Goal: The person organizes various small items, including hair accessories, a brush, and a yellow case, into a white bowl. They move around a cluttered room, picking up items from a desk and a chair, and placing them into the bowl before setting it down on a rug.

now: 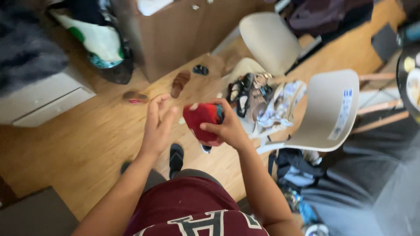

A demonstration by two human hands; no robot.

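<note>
Two pale chairs take up the right half of the frame above the wooden floor (78,144): one chair (328,111) at centre right, its curved shell tipped toward the camera, and a second chair (267,39) at upper centre beside a brown cabinet (175,35). Between them, just right of centre, lies a heap of straps and sandals (249,94) on a printed cloth. Loose on the floor at upper left of centre sit a brown sandal (179,83) and a smaller shoe (134,97), well apart from the hands. At the middle of the frame the right hand (229,129) is closed around a red bundle of cloth (200,117), thumb across its front and fingers wrapped behind; blue shows at the bundle's right edge. The bundle lies to the left of that hand's palm, its long axis running roughly from upper right down to lower left. The left hand (156,124) is open and holds nothing, fingers loosely spread and slightly curled, palm turned toward the bundle. It stands just beside the bundle's left end, near but apart from it, so the bundle sits directly between the two hands, with only the right one touching.
</note>
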